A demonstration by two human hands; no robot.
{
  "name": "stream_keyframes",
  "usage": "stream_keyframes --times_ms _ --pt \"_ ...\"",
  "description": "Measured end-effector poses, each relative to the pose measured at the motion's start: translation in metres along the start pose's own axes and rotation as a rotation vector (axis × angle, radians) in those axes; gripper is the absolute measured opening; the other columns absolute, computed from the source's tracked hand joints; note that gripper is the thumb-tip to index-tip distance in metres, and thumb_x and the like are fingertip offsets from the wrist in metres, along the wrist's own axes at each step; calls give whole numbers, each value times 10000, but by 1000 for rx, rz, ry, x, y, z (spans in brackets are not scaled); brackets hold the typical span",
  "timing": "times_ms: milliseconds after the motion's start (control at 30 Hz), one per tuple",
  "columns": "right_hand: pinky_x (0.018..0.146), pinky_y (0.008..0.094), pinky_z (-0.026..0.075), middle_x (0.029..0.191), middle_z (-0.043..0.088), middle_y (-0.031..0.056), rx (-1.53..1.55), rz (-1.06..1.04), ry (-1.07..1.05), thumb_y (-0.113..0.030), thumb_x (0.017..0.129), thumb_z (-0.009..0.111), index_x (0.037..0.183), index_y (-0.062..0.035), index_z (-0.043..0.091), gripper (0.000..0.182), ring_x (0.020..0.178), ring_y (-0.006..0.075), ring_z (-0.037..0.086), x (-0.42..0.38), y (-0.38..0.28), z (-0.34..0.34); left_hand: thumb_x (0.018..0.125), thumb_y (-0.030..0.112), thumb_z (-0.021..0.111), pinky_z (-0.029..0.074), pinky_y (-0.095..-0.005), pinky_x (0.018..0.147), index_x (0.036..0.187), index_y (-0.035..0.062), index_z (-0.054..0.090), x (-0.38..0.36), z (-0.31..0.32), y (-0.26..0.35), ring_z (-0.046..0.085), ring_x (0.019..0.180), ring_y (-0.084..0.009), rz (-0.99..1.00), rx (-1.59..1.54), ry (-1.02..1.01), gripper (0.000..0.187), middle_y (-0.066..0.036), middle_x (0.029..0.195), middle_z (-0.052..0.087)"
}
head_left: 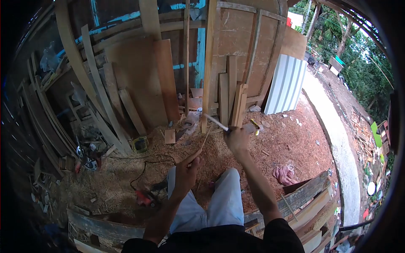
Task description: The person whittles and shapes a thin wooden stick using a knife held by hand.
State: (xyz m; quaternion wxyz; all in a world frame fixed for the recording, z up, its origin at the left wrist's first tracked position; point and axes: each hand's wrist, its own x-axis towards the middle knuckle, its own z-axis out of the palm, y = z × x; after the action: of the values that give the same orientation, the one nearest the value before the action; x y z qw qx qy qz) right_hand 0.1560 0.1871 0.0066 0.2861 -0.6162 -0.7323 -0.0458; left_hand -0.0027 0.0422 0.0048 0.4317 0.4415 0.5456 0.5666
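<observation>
My left hand [188, 170] is closed in front of my left knee, its index finger pointing forward along a thin wooden strip [206, 138] that juts up and away from it. My right hand [237, 141] grips a tool with a dark handle and a long, narrow, pale metal part [216, 122], which slants up to the left. Its exact kind is hard to make out. The metal part passes above the strip's far end in this view. Both hands are in front of my knees, over a floor strewn with wood shavings [278, 145].
Boards [166, 80] and planks lean on the wall ahead, with a corrugated sheet [287, 84] to their right. A red power tool [145, 198] with a cord lies left of my legs. A pink cloth [285, 174] is on the right, near a stack of planks [310, 192].
</observation>
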Motion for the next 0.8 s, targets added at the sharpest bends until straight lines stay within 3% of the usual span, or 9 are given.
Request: stream_keyframes --times_ms 100,233,300,467,567,633,667,733,800 --pt "548 429 521 622 620 159 -23 -136 -91 -211 729 602 746 -104 681 134 575 361 616 -21 -17 0 919 133 505 407 -202 577 1207 76 566 4 6 -6 463 659 -30 -4 59 8 300 -12 826 615" --pt "537 419 519 616 619 141 -6 -101 -141 -225 725 616 724 -104 673 134 558 338 614 -16 -15 5 917 156 525 345 -189 533 1193 58 575 -3 13 5 390 625 -25 94 138 38 297 55 733 500" --pt "563 416 522 645 628 140 52 45 -186 -253 732 628 733 -119 678 143 576 327 619 5 -5 4 916 149 519 361 -194 540 1197 78 575 -9 9 9 410 626 -23 60 161 18 296 19 749 543" --pt "582 431 512 682 634 158 53 -93 -156 -308 746 646 741 -114 679 196 628 344 619 -13 -9 5 918 139 506 370 -194 545 1200 92 574 -3 7 0 423 617 -24 104 182 54 295 6 718 554" --pt "564 405 497 628 610 150 4 -50 -172 -349 801 613 680 -62 646 314 573 291 615 -11 9 33 922 145 506 359 -191 524 1207 88 569 -8 7 14 399 582 -24 31 150 13 298 30 666 496" --pt "618 345 490 756 604 115 502 214 -650 -346 875 543 937 -24 618 337 689 251 608 10 20 20 926 151 504 342 -183 495 1208 88 564 -8 3 19 370 546 -20 -71 -128 -48 295 45 658 466" --pt "618 345 490 756 604 115 507 208 -642 -346 875 543 937 -24 618 337 689 251 608 7 14 16 926 151 504 342 -183 495 1208 88 564 -8 -1 22 370 546 -20 -61 -124 -48 295 45 658 466" --pt "524 269 437 713 570 46 1293 219 -528 -309 925 502 997 -15 592 316 570 132 532 -12 -1 -2 930 160 502 327 -173 473 1195 83 566 -12 -8 23 368 530 -17 -155 -155 -113 283 45 669 464" --pt "472 227 376 689 549 -5 1409 271 -643 -269 932 505 1041 -21 576 280 532 56 449 -13 -25 -41 932 154 495 325 -168 463 1190 81 567 -11 -8 19 374 528 -16 -170 -146 -124 278 45 670 463"
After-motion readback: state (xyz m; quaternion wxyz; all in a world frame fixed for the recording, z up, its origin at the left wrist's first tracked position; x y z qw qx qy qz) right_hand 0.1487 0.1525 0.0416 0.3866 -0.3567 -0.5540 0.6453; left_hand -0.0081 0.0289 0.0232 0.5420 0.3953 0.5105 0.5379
